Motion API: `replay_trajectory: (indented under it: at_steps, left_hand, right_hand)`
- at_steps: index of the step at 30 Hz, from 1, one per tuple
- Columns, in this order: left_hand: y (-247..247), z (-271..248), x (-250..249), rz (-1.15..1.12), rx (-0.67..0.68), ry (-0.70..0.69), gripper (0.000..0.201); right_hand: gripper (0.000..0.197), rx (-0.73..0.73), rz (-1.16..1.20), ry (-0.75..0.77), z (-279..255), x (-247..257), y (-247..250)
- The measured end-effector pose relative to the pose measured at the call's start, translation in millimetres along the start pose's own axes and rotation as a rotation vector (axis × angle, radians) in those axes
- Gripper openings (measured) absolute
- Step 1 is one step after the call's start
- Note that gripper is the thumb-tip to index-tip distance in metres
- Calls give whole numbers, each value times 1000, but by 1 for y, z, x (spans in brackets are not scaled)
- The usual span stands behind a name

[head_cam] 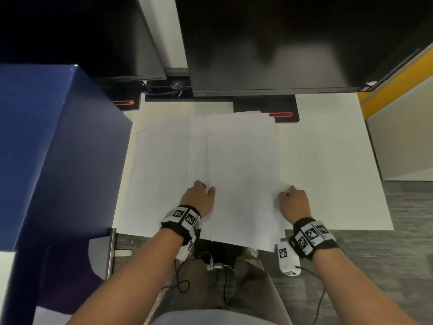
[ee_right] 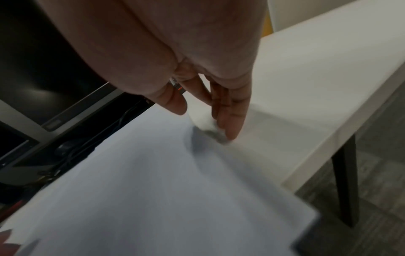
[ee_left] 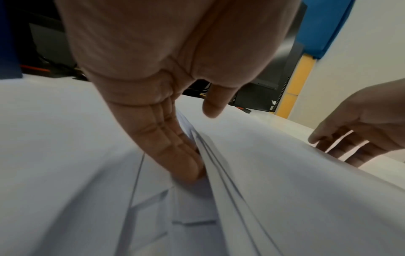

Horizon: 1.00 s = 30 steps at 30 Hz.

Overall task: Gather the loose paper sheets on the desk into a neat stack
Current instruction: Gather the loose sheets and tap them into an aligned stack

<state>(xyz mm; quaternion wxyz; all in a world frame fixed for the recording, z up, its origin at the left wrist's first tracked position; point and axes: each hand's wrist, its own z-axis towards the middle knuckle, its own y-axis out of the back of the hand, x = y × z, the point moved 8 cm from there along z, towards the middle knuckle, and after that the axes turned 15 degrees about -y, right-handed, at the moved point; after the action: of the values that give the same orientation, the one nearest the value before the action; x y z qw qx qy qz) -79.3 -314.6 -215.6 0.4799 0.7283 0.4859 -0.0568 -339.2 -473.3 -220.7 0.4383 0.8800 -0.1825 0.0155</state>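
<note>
While the paper sheets are being squared on the table, the straight-fingered left hand and right hand are best being pressed inward evenly against opposite edges.

You're at an office workstation: two dark monitors at 12 o'clock on a white counter, grey carpet at 4 o'clock.

white loose paper sheets on white flat desk top; black-and-white square-patterned wrist bands; dark blue glossy box; black monitor; yellow partition edge; grey carpet floor
</note>
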Motion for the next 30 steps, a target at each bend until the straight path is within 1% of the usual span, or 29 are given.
replay_trajectory:
  at_steps: [2, 4, 6, 7, 9, 10, 11, 13, 14, 16, 17, 18, 19, 20, 21, 22, 23, 24, 25, 27, 28, 30]
  left_hand:
    - [-2, -4, 0, 32, 5, -26, 47]
    - [-11, -4, -5, 83, 27, -62, 39]
    - [-10, 3, -13, 122, 1, -74, 41]
    - [-4, 10, -15, 102, -40, -70, 48]
    - [11, 29, -18, -9, -138, -46, 61]
    - [16, 41, -20, -49, -178, -40, 62]
    - [21, 52, -24, -61, -209, -39, 58]
    - [28, 71, -38, -27, -253, -76, 44]
    - [28, 76, -46, -10, -252, -110, 39]
    - [25, 85, -56, 9, -191, -191, 38]
    - [26, 88, -54, 3, -165, -221, 38]
    - [33, 89, -47, -17, -172, -230, 38]
    - [48, 87, -32, -27, -220, -203, 39]
    - [68, 83, -10, -14, -304, -138, 44]
    - [93, 73, 18, 22, -412, -31, 54]
    - [116, 60, 48, 62, -504, 115, 67]
    - [134, 45, 77, 77, -556, 272, 79]
    - [144, 32, 100, 58, -559, 400, 90]
    - [148, 23, 114, 29, -530, 480, 98]
    - [145, 18, 129, -8, -466, 520, 106]
    - [142, 18, 135, -43, -458, 519, 104]
    - [138, 19, 146, -155, -467, 499, 92]
  right_hand:
    - [30, 14, -35, 6, -8, -6, -4]
    - [32, 95, -91, 33, -20, -5, -19]
    - [38, 126, -97, 15, -21, -3, -24]
    - [43, 102, -69, -5, -16, 0, -17]
    - [54, 21, 85, -68, 5, 8, 4]
    - [60, -3, 172, -104, 15, 14, 16]
    - [64, -16, 238, -130, 26, 23, 24]
    - [67, -18, 293, -141, 42, 50, 32]
    - [67, -12, 292, -119, 47, 65, 32]
    - [66, 0, 297, -83, 55, 91, 29]
    - [66, 3, 302, -86, 58, 98, 26]
    - [66, 3, 302, -94, 60, 102, 25]
    - [67, 6, 298, -105, 62, 103, 24]
    - [69, 12, 287, -112, 63, 101, 24]
    - [72, 21, 271, -111, 65, 98, 24]
    - [74, 34, 253, -108, 66, 95, 23]
    - [76, 40, 247, -102, 67, 91, 23]
    - [77, 46, 251, -98, 68, 87, 23]
    - [76, 47, 255, -88, 69, 85, 23]
    - [73, 47, 259, -75, 67, 84, 23]
    - [72, 48, 260, -74, 65, 84, 23]
    - [71, 53, 258, -74, 61, 83, 23]
